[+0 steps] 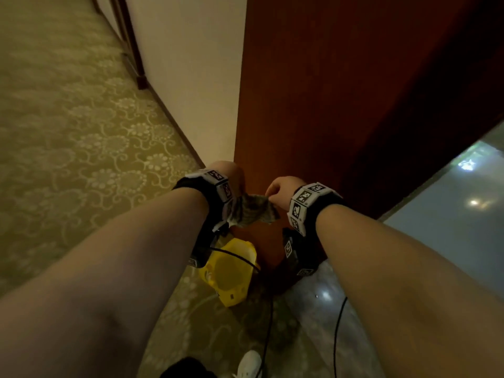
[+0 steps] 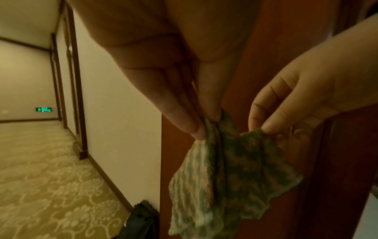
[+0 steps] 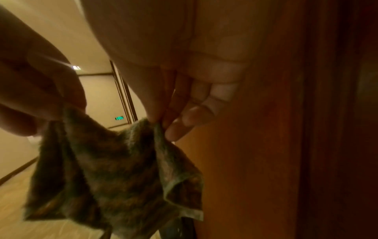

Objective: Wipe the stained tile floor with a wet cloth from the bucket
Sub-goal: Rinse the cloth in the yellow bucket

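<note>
A greenish patterned cloth (image 1: 252, 210) hangs in the air between both my hands, above a yellow bucket (image 1: 231, 271) on the floor. My left hand (image 1: 234, 181) pinches one top corner of the cloth (image 2: 223, 169) between thumb and fingertips (image 2: 199, 131). My right hand (image 1: 278, 190) pinches the other top corner; in the right wrist view its fingertips (image 3: 174, 129) close on the cloth (image 3: 114, 169). The cloth hangs crumpled, partly spread. The glossy tile floor (image 1: 450, 227) lies to my right.
A dark wooden door or panel (image 1: 341, 91) stands straight ahead, close behind the cloth. A cream wall (image 1: 185, 64) and patterned carpet corridor (image 1: 68, 132) run off to the left. Black cables (image 1: 338, 323) trail across the floor. My white shoe (image 1: 249, 364) is near the bottom edge.
</note>
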### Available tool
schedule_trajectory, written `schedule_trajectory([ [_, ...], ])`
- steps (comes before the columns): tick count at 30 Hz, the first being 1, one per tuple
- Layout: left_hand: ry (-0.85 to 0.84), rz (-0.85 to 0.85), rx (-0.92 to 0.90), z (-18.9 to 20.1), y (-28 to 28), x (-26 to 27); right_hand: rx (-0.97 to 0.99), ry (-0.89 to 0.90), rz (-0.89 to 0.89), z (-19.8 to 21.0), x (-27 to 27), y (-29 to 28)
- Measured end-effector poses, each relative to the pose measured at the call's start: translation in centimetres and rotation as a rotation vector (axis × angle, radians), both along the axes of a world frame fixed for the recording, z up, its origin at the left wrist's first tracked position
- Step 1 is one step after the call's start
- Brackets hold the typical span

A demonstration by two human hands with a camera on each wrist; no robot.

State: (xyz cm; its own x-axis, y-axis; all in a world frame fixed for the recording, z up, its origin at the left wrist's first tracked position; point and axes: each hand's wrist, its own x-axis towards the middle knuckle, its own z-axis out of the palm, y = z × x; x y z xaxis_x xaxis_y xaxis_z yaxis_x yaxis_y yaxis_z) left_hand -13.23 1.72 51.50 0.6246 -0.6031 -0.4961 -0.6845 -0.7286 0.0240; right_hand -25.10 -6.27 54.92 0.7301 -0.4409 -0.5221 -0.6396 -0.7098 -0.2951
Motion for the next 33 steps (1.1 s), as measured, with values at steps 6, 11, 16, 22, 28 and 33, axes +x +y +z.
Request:
schedule_trajectory([
  [6,0.115,-0.107,-0.035,-4.1,-0.8,4.8,0.153,0.012,-0.072,-4.9,4.6,0.4],
  [11,0.211,-0.154,-0.057,-7.5,-1.6,7.8,0.178,0.01,-0.213,-8.7,7.8,0.6],
  [16,0.248,-0.254,-0.058,-10.8,-0.5,9.9,0.215,0.013,-0.31,-13.5,10.6,0.9],
  [22,0.322,-0.296,0.005,-18.3,-0.1,12.0,0.271,0.064,-0.363,-21.6,12.5,0.4],
  [28,0.503,-0.156,0.196,-29.1,-0.6,11.0,0.346,0.164,-0.399,-32.6,12.1,0.3],
  [33,0.561,-0.112,0.098,-37.8,-0.6,10.6,0.398,0.165,-0.459,-42.0,10.8,-0.6],
])
